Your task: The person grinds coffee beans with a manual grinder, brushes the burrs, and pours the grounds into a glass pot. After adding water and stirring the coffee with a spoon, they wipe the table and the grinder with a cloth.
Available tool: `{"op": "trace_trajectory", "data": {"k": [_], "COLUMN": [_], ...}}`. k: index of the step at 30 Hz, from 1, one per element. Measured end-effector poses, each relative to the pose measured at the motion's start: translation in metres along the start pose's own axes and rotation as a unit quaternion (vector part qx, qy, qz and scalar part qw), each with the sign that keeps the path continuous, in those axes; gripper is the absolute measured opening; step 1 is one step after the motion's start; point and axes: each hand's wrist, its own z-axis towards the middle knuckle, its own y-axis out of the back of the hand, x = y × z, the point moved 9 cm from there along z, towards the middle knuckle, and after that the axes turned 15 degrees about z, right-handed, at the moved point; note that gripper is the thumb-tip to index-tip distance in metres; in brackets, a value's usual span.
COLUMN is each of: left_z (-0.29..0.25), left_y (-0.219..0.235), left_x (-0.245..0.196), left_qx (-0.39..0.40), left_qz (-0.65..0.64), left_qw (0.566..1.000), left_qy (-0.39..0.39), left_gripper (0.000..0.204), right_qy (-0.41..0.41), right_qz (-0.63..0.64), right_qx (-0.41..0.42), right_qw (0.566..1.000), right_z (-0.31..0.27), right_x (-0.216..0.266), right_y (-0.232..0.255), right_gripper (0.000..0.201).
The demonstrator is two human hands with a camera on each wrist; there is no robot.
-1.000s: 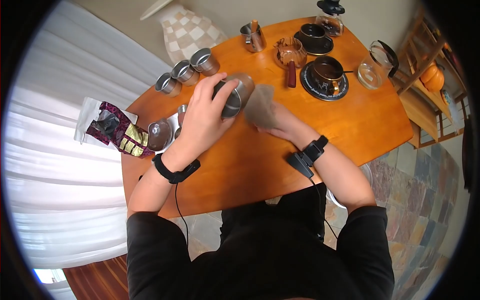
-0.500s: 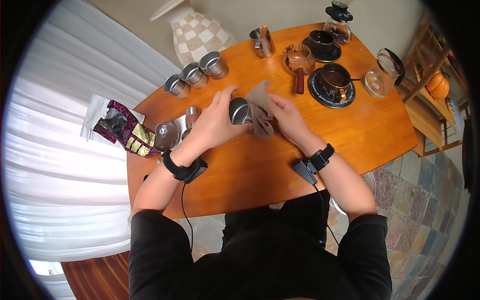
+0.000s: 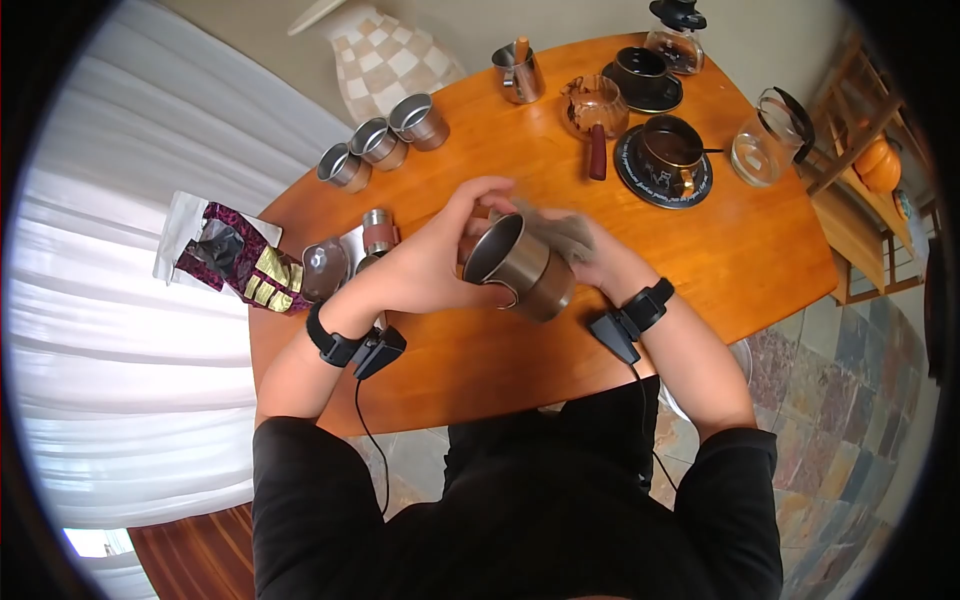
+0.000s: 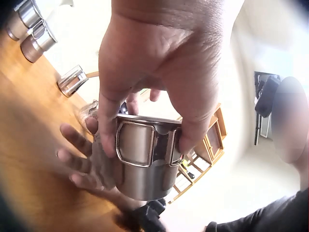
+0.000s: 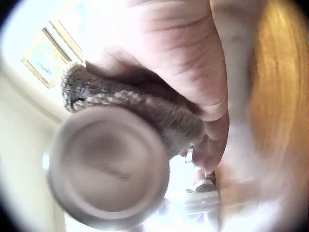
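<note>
A steel cup [image 3: 535, 275] is held tilted above the table by my left hand [image 3: 430, 255], fingers and thumb on either side of its rim. Two folding wire handles show on the cup [image 4: 147, 176] in the left wrist view, beside the left thumb and fingers. My right hand [image 3: 600, 255] is at the cup's far side with a grey-brown cloth [image 3: 565, 235] in it, against the cup's wall. In the right wrist view the cup's round base [image 5: 108, 166] faces the camera, and the cloth [image 5: 159, 113] lies bunched under the right palm [image 5: 178, 53].
Three steel cups [image 3: 378, 145] stand in a row at the back left. Near them are a coffee bag [image 3: 235, 255] and a small grinder [image 3: 379, 232]. A steel pitcher [image 3: 517, 75], a red-handled glass pot [image 3: 596, 110], dark cups on saucers [image 3: 665, 185] and a glass carafe [image 3: 757, 155] stand at the right.
The cup has tipped so its side and base swing toward the body, lower than before. The cloth has moved from around the cup to its right side, with the right hand.
</note>
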Motion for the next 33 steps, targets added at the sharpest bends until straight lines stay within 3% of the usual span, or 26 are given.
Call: {"op": "trace_trajectory", "data": {"k": [3,5,9,10,13,15,19,21,25,27,29,33], "left_z": [0.003,0.005,0.004,0.009,0.019,0.035,0.076,0.097,0.138,0.154,0.165,0.183], "left_y": [0.009,0.014,0.040,0.056,0.094,0.112,0.120,0.122,0.132,0.136,0.139,0.143], "left_x": [-0.004,-0.004,-0.007,-0.008,-0.003,0.025,0.049,0.065,0.095,0.113,0.124,0.132], "left_qx": [0.002,-0.002,-0.051,-0.116,-0.227,-0.227,-0.207,-0.187,-0.173,-0.170,-0.160,-0.146], "left_qz": [-0.032,-0.010,0.047,0.178,0.380,0.383,0.378,0.418,0.487,0.484,0.464,0.458], "left_qw": [0.999,1.000,0.998,0.975,0.896,0.895,0.903,0.888,0.854,0.855,0.865,0.866], "left_qy": [0.000,-0.006,0.001,-0.063,-0.032,0.032,0.003,0.047,0.053,0.072,0.102,0.134], "left_gripper": [0.100,0.099,0.089,0.084,0.073,0.076,0.077,0.074,0.078,0.076,0.077,0.080], "right_qy": [0.001,-0.024,-0.029,-0.064,-0.101,-0.106,-0.096,-0.083,-0.063,-0.053,-0.076,-0.057], "right_qz": [-0.006,0.061,-0.003,-0.026,-0.027,-0.009,-0.018,-0.026,-0.005,-0.011,0.078,0.090], "right_qx": [0.016,0.006,-0.009,0.023,0.064,0.072,0.039,0.009,0.004,-0.010,-0.040,-0.024], "right_qw": [1.000,0.998,1.000,0.997,0.992,0.992,0.994,0.996,0.998,0.998,0.993,0.994], "right_z": [-0.003,-0.007,0.004,0.005,0.009,0.011,0.011,0.010,0.014,0.015,0.013,0.009], "right_x": [-0.003,-0.003,-0.003,-0.006,-0.014,-0.017,-0.013,-0.012,-0.009,-0.006,-0.009,-0.006], "right_y": [-0.010,-0.021,0.003,0.004,0.002,0.003,0.003,0.007,0.006,0.004,0.004,-0.004], "right_gripper": [0.032,0.035,0.041,0.043,0.046,0.047,0.046,0.045,0.044,0.045,0.046,0.046]}}
